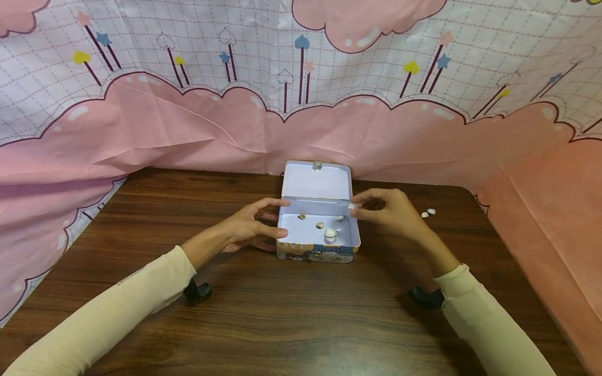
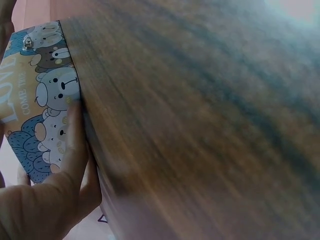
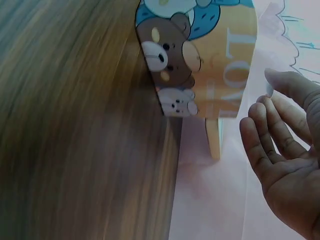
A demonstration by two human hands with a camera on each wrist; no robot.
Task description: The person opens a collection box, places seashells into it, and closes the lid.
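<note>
A lidded tin box [image 1: 319, 253] printed with cartoon bears and lettering stands with its lid [image 1: 317, 180] raised. My left hand [image 1: 246, 224] holds its left side, thumb and index fingertip at the rim and other fingers lower against the outside. In the left wrist view, the fingers lie along the printed tin wall [image 2: 55, 90]. My right hand [image 1: 388, 211] pinches a small white seashell [image 1: 352, 206] between thumb and fingertips, at the box's right rim. Inside lie several shells, among them a larger white shell [image 1: 331, 233] and a small brownish one [image 1: 302, 216].
Two small white shells [image 1: 428, 213] lie on the brown wooden table [image 1: 291, 313] right of my right hand. Pink cloud-patterned cloth [image 1: 211, 125] hangs behind the table and along its right side. Dark wrist straps [image 1: 425, 297] show under both forearms.
</note>
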